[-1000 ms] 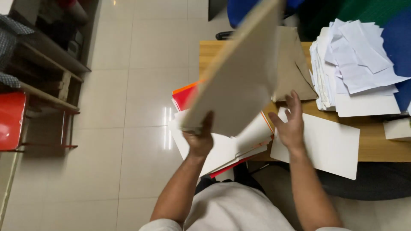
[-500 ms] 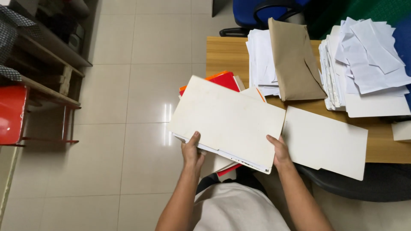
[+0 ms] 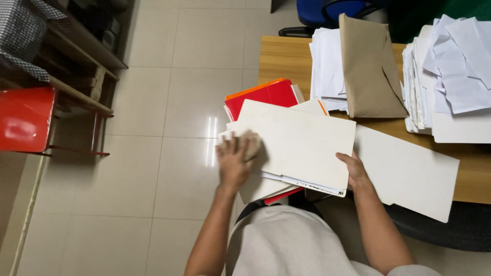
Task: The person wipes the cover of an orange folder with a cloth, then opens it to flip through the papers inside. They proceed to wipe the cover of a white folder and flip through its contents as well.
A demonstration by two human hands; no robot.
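A cream file folder lies closed on top of a stack of folders on my lap, at the wooden desk's corner. My left hand, blurred, lies flat with fingers spread on the folder's left edge. My right hand grips the folder's lower right corner. Red and orange folders stick out from under the cream one at the back.
A second cream folder lies on the desk to the right. Behind it are a brown envelope on white papers and a bigger pile of loose papers. A red stool and wooden shelves stand left; a blue chair stands beyond the desk.
The cream folder, held up open a second ago, has been laid down shut on the stack. My left hand has slid from its lower edge up onto its left side.
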